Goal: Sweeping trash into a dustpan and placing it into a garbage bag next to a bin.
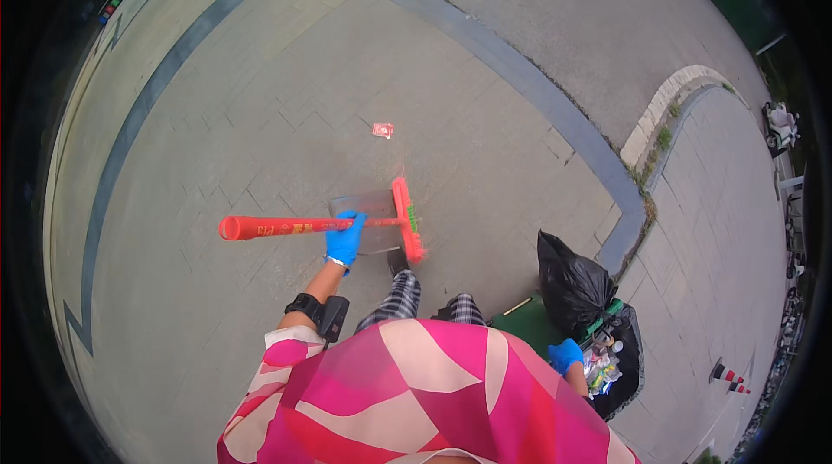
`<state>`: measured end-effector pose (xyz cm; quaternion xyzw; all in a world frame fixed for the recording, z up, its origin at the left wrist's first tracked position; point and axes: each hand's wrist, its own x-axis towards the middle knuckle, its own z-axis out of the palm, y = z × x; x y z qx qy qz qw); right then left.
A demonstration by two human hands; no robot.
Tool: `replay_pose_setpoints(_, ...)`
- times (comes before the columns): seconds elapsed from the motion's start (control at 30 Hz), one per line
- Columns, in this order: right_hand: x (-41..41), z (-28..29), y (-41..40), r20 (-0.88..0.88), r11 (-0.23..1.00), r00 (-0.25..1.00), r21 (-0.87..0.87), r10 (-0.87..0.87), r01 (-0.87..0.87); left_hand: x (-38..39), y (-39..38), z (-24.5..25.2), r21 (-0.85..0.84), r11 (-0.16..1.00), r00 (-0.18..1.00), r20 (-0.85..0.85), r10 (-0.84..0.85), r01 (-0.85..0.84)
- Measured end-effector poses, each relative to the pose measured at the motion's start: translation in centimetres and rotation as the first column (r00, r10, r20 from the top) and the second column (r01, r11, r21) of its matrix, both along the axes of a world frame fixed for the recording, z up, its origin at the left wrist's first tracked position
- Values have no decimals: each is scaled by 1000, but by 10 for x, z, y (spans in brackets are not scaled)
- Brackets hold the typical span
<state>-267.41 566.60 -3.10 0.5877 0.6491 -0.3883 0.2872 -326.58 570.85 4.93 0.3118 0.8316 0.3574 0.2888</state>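
Observation:
My left hand, in a blue glove, grips the red handle of a broom held across in front of me. Its head has red and green bristles and is at the right end. Beneath the handle shows a translucent grey dustpan. My right hand, also gloved in blue, is closed at the near rim of a green bin; its fingertips are hidden. A black liner in the bin holds plastic bottles and other litter. Ahead on the paving lies a small red-and-white packet.
A full black garbage bag leans at the bin's far side. Past it, a grey stone border meets a curved kerb with weeds. Red-and-white traffic cones stand at right. A parked scooter is at the far right edge.

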Motion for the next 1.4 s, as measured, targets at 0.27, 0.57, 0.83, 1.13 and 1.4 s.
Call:
replay_pose_setpoints(0.27,-402,95,237,-121,124,651,-991,-749,-41,12,93,-52,-48,951,931,-193,-310,306)
replay_pose_setpoints(0.57,-520,141,283,-262,239,577,-964,-774,-116,-56,133,-36,210,950,917,279,-285,231)
replay_pose_setpoints(0.83,-539,72,357,-548,548,81,-836,-833,-21,-159,188,8,-206,947,951,-135,-279,248)
replay_pose_setpoints(1.13,-534,79,382,-186,660,704,-569,-685,491,-292,202,-53,-247,956,987,14,-158,157)
replay_pose_setpoints(1.4,-551,5,369,-195,946,926,-99,-324,310,-325,224,-102,-378,885,961,161,-225,271)
